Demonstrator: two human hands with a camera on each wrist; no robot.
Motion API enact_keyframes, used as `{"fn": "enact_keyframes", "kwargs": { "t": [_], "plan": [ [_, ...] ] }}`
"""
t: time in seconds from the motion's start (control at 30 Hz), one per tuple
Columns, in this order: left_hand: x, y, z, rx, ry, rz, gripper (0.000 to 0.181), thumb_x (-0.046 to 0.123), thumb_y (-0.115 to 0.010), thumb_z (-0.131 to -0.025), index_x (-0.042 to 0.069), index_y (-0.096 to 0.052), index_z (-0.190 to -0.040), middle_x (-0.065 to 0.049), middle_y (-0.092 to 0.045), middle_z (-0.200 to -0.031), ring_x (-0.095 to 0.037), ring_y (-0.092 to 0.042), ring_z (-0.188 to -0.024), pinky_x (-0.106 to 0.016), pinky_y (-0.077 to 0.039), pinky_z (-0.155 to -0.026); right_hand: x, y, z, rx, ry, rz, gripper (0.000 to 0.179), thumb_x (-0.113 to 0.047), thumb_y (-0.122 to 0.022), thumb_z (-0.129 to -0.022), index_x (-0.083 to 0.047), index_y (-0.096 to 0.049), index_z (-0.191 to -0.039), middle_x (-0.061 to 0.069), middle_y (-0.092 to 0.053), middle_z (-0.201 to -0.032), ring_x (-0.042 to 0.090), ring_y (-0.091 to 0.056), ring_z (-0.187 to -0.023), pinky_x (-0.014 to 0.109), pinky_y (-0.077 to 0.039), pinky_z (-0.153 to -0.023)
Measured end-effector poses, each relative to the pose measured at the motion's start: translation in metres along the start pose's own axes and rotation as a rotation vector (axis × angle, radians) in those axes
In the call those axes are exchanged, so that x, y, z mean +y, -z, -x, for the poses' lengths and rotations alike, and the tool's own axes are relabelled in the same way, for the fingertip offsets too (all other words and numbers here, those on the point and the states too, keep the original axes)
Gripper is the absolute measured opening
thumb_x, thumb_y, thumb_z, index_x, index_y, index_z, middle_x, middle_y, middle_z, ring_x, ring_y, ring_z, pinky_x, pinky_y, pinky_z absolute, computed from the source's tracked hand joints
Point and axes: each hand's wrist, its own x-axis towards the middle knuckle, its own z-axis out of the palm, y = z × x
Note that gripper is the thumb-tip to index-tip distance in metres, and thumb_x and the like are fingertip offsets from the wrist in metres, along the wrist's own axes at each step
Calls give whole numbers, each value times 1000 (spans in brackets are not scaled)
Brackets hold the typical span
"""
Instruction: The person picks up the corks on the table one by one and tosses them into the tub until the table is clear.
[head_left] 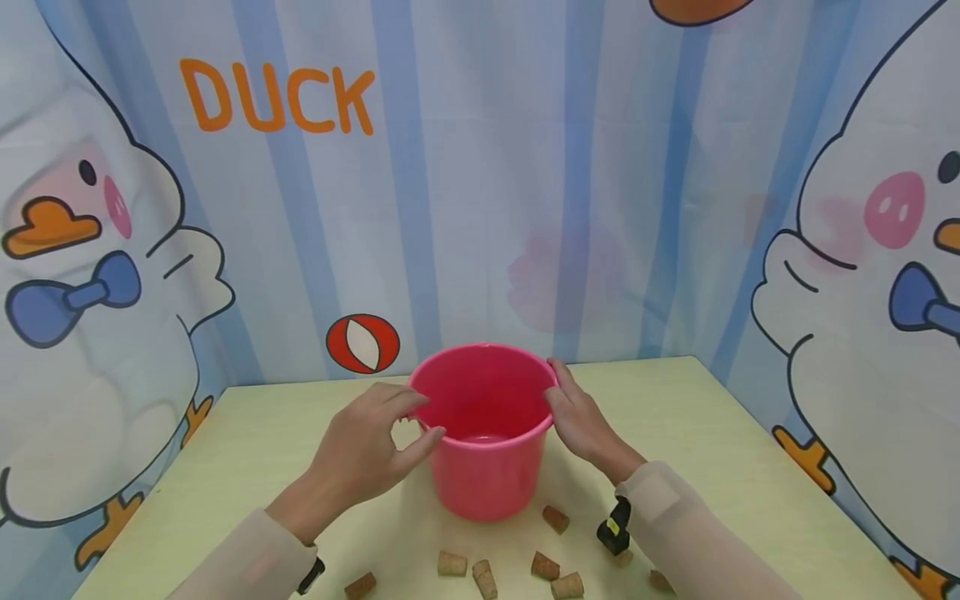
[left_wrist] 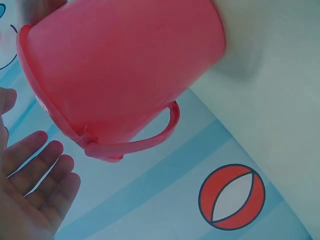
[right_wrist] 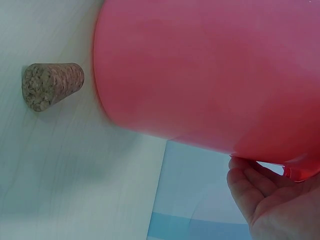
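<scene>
A pink plastic bucket [head_left: 487, 483] stands upright on the table, its mouth facing up. My right hand [head_left: 583, 417] grips the bucket's right rim; in the right wrist view its fingers touch the outer wall below the rim. At the left rim is my left hand [head_left: 367, 437], thumb and fingers spread. The left wrist view shows that hand's fingers [left_wrist: 47, 175] extended and apart from the bucket, beside its pink handle [left_wrist: 145, 145]. Close to the bucket's base lies a tapered cork [right_wrist: 52, 85].
More corks lie along the front of the pale yellow table [head_left: 285, 442], among them a cork [head_left: 452, 563] in the middle and a darker cork [head_left: 361, 586] at left. A striped duck-print curtain [head_left: 487, 167] encloses the back and sides.
</scene>
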Motion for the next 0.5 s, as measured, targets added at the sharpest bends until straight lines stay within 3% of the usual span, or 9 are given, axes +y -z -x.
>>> {"fn": "enact_keyframes", "kwargs": {
  "t": [0.5],
  "plan": [
    [-5, 16, 18, 13, 15, -57, 34, 37, -85, -82, 14, -77, -107, 2, -74, -104, -17, -68, -99, -36, -62, -73, 0, -1, 0, 2, -1, 16, 63, -24, -30, -106, -9, -14, -165, 14, -28, -166, 38, -32, -149, 62, -31, -117]
  ]
}}
